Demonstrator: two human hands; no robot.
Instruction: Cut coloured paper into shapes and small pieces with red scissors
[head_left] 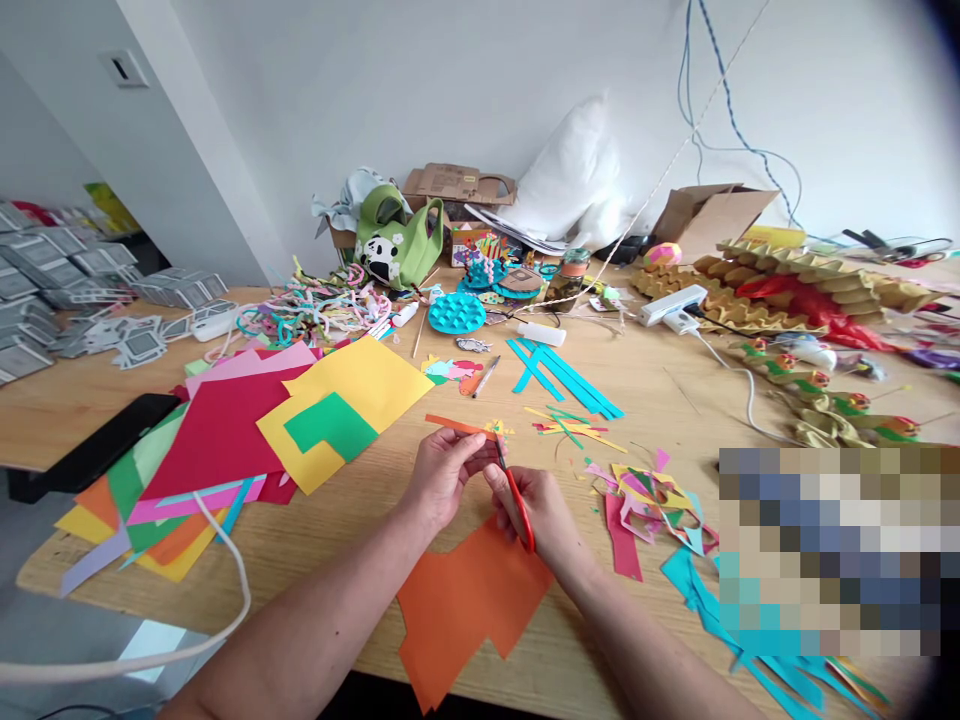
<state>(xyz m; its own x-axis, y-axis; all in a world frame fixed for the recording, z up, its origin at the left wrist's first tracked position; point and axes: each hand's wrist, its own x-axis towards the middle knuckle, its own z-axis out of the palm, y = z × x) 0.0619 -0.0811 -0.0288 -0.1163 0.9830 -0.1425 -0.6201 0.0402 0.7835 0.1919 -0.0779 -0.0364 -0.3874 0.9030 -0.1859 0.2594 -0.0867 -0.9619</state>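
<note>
My left hand [444,474] pinches a thin orange paper strip [450,425] whose free end points left. Closed around the red handles of a pair of scissors [517,500], my right hand [541,505] brings the blades up to the strip's right end. Tiny yellow scraps [499,427] lie just behind the blades. Below both hands, a larger cut sheet of orange paper [469,610] rests on the table near its front edge. Just beyond the hands are thin yellow, green and red paper slivers [574,428] and several blue paper strips [562,378].
Coloured sheets [232,425] are piled at left beside a black tray-like object [105,440]. Paper offcuts [652,505] lie at right. Farther back are a green panda bag [401,245], a round blue palette-like piece [457,313] and a white power strip [671,303]. A white cable [232,590] crosses front left.
</note>
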